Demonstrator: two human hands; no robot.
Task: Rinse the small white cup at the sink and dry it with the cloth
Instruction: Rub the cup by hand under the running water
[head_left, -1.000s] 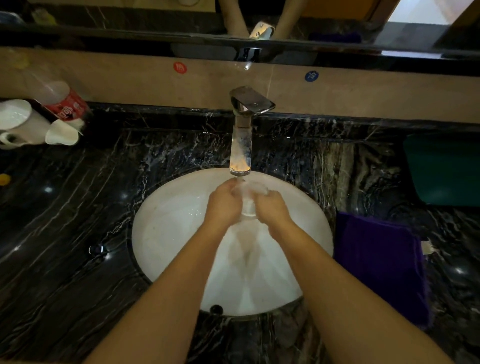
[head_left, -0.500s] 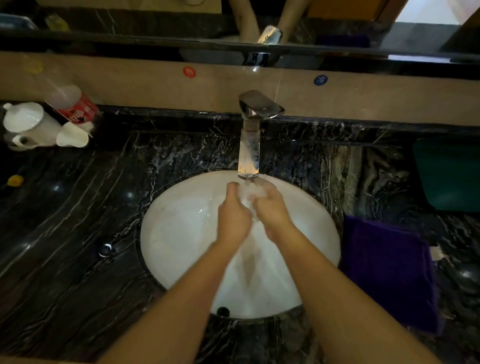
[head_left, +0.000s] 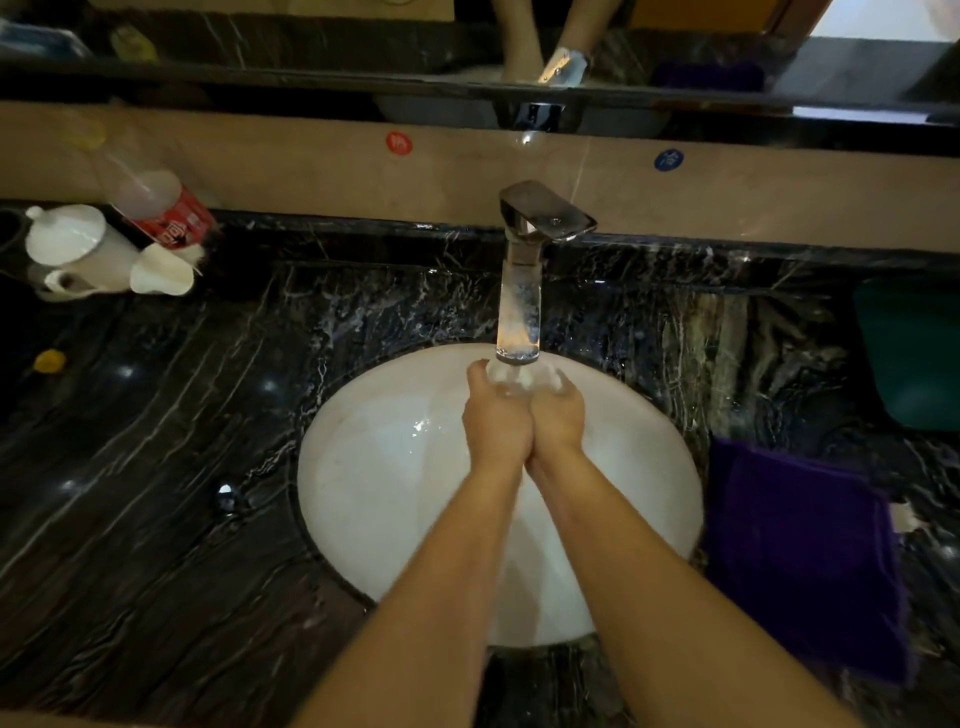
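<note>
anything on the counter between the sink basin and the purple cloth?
Head view: nothing; only a narrow strip of bare black marble counter separates the sink basin from the purple cloth.

Two hands, left (head_left: 496, 423) and right (head_left: 558, 415), under one tap (head_left: 524, 260); one white sink (head_left: 363, 493); one purple cloth (head_left: 805, 556); one lidded white pot (head_left: 78, 247); one tipped cup (head_left: 161, 275); one bottle (head_left: 161, 208); two round stickers, red (head_left: 399, 143) and blue (head_left: 668, 159).

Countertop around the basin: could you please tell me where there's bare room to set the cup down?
Bare marble lies left of the basin, between the yellow bit and near edge. The back-left corner is crowded with white cups and bottle; the purple cloth covers the right.
</note>
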